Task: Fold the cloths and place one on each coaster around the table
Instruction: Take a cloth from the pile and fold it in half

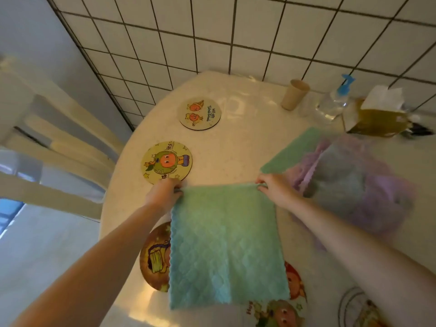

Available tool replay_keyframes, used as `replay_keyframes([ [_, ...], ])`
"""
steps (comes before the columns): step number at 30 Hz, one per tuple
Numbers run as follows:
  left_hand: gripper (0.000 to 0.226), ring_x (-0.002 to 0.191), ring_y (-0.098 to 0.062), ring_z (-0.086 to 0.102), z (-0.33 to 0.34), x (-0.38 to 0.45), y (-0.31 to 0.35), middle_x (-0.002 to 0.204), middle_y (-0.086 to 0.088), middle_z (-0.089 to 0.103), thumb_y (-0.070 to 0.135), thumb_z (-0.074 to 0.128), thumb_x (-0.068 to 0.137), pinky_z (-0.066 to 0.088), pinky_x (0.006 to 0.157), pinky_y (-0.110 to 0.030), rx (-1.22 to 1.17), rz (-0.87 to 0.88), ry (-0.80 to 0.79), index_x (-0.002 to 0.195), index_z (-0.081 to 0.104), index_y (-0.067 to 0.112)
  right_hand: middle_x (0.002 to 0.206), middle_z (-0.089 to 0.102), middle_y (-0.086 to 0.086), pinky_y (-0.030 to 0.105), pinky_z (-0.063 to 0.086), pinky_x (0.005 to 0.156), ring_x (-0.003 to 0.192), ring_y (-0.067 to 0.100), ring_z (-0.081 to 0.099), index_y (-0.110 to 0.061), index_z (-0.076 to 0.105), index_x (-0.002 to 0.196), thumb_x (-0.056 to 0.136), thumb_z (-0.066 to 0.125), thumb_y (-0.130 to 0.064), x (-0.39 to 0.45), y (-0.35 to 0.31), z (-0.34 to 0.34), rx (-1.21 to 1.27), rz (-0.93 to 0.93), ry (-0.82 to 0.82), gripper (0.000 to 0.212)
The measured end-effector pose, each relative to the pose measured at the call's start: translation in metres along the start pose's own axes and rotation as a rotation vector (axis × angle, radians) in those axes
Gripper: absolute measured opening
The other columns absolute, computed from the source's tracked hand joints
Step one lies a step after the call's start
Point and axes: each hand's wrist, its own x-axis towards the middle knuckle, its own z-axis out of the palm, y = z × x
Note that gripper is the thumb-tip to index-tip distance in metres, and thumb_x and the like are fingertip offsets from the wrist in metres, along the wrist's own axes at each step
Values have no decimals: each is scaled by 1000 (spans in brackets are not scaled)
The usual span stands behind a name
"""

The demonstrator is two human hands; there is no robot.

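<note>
Two bare hands over a pale round table (236, 142), both pinched closed on the far edge of a green cloth (226, 244). Left hand (165, 193) gripping the far left corner, right hand (273, 188) gripping the far right corner, with the cloth stretched flat between them and hanging down toward the body. Just beyond the left hand, almost touching its fingers, a round coaster with an orange cartoon face (167, 162); farther beyond it, a second coaster with two small orange figures (200, 113). Under the left forearm and partly covered by the held cloth, a dark coaster (154, 256); below the right forearm, another coaster (295, 284) showing at the cloth's near right corner. Just beyond the right hand, another green cloth (292, 152) lying flat, and to the right of that hand a blurred heap of purple and grey cloths (358, 185). Far beyond the right hand, near the tiled wall, a beige cup (295, 94), a clear bottle with blue cap (335, 102) and a tissue box (377, 116).
</note>
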Motion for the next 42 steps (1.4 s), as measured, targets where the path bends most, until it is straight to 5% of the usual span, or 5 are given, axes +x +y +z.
replay_keyframes([
  [15,35,100,-35,54,21,19,-12,113,-10,62,9,71,77,47,77,-42,329,175,449,111,64,9,96,57,17,40,50,61,89,36,57,-3,61,96,62,66,8,31,11,12,-472,-227,232,35],
  [23,46,136,-22,39,82,-84,0,145,-3,46,35,47,94,32,110,-39,300,777,109,135,52,16,114,66,10,39,54,90,107,28,62,-9,70,100,75,69,-8,-71,-3,75,-448,-649,96,25],
  [29,71,145,-24,19,118,-143,-17,157,0,24,65,34,91,14,112,-45,462,809,38,147,34,21,130,57,7,37,44,103,125,23,49,-11,63,118,88,47,-42,-153,-7,101,-507,-615,-9,46],
  [39,44,124,-29,53,123,-174,-34,131,-16,58,4,45,84,53,93,-37,524,946,235,126,59,1,126,59,16,41,54,90,121,34,54,-3,61,114,85,49,-3,-200,-1,111,-580,-579,148,32],
  [42,56,123,-32,54,122,-183,-26,132,-17,57,-4,62,76,57,83,-35,510,885,204,131,55,3,127,58,16,39,58,81,120,35,54,-3,60,119,56,75,7,-204,-4,99,-563,-493,59,66],
])
